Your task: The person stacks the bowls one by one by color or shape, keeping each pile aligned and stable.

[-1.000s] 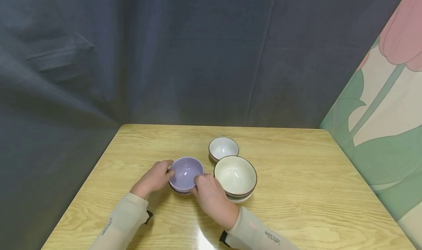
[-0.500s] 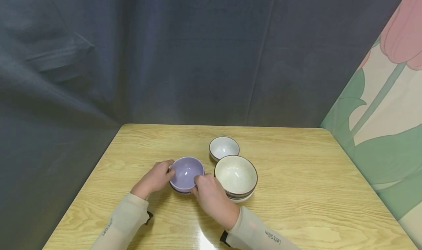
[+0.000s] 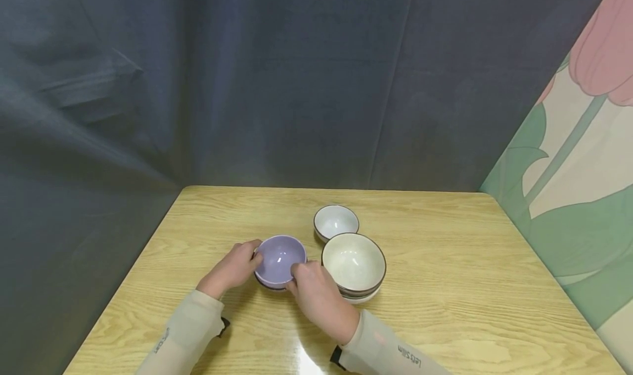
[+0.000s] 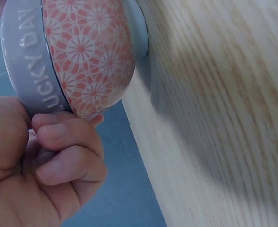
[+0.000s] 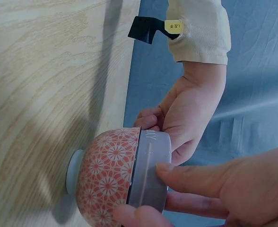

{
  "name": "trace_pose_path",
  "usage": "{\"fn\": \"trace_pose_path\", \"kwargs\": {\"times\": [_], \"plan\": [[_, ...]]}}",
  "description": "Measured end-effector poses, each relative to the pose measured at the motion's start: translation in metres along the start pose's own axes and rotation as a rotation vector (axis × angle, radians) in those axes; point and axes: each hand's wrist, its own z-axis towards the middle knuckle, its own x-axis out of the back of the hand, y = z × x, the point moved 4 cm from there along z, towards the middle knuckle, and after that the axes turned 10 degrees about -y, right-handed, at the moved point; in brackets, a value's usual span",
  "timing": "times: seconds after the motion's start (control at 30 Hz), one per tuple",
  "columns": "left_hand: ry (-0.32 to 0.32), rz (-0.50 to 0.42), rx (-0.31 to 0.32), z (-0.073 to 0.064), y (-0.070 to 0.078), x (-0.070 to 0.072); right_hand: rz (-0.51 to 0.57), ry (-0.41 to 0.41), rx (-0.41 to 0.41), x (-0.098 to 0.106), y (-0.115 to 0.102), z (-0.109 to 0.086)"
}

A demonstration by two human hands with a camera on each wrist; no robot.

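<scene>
A purple bowl [image 3: 281, 259] sits nested inside a bowl with a red and white flower pattern [image 4: 89, 52], which stands upright on the table. Raised lettering shows on the purple bowl's outer wall [image 4: 28, 61] above the patterned bowl's dark rim. My left hand [image 3: 229, 268] pinches the purple bowl's rim at its left, thumb inside and fingers outside. On the near right side, my right hand [image 3: 323, 298] holds the same rim, its fingers [image 5: 134, 215] reaching down beside the patterned bowl. The patterned bowl is mostly hidden from the head view.
Right of my right hand stands a stack of bowls with a large cream bowl [image 3: 353, 262] on top. A small white bowl [image 3: 336, 222] with a dark rim sits just behind it. The wooden table [image 3: 470, 276] ends at a dark curtain [image 3: 306, 89].
</scene>
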Motion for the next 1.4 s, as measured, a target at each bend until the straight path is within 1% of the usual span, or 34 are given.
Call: {"fn": "trace_pose_path", "kwargs": {"times": [0.33,0.53,0.7,0.9,1.07,1.2,1.4], "plan": [[-0.007,-0.001,-0.013,-0.0001,0.0001,-0.0025,-0.006,0.001,0.000,-0.0020,0.0008,0.0001],[-0.021,-0.026,-0.012,-0.0005,0.0012,-0.0018,-0.019,0.018,0.014,-0.0014,0.0009,0.0005],[-0.012,-0.015,-0.008,-0.0007,0.0015,-0.0015,-0.014,0.013,0.010,-0.0009,0.0014,0.0006],[-0.005,-0.037,-0.008,-0.0001,0.0028,-0.0001,-0.014,0.013,0.008,0.0012,0.0002,0.0000],[0.000,-0.017,-0.004,-0.0004,0.0042,0.0014,-0.023,0.015,0.010,0.0027,-0.0006,-0.0001],[-0.001,0.002,-0.002,-0.0006,0.0025,0.0011,-0.037,0.019,0.015,0.0025,-0.0006,0.0006],[0.004,0.018,-0.014,-0.0009,0.0010,-0.0002,-0.034,0.012,0.012,0.0019,-0.0009,0.0003]]}}
